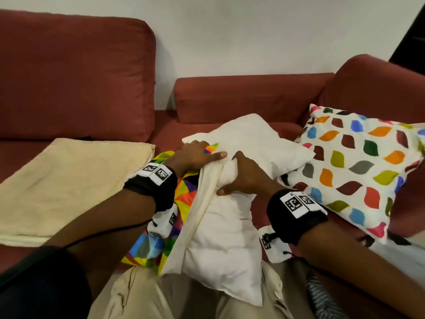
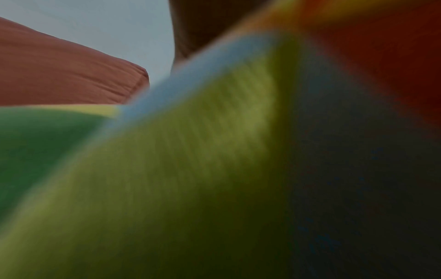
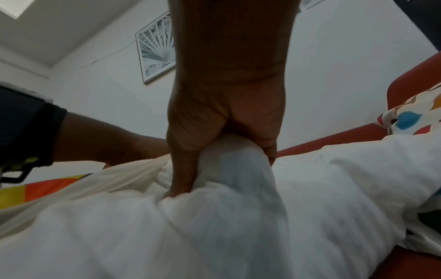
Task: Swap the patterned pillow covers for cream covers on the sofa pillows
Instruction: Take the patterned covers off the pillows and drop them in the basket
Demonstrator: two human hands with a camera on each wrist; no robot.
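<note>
A white pillow insert (image 1: 230,226) lies from my lap onto the sofa seat, half out of a bright geometric patterned cover (image 1: 158,238). The cover's cream inner side (image 1: 204,199) is peeled back along the insert's left edge. My left hand (image 1: 204,153) grips the cover's open edge, with the thumb stretched over the insert. My right hand (image 1: 232,176) squeezes a fold of the insert (image 3: 238,188); in the right wrist view its fingers (image 3: 183,169) dig into the white stuffing. The left wrist view shows only the blurred cover fabric (image 2: 190,169).
Folded cream covers (image 1: 69,185) lie on the seat at the left. A second pillow in a leaf-patterned cover (image 1: 356,164) leans by the right armrest (image 1: 379,84). The red sofa back (image 1: 69,77) stands behind. A framed picture (image 3: 155,49) hangs on the wall.
</note>
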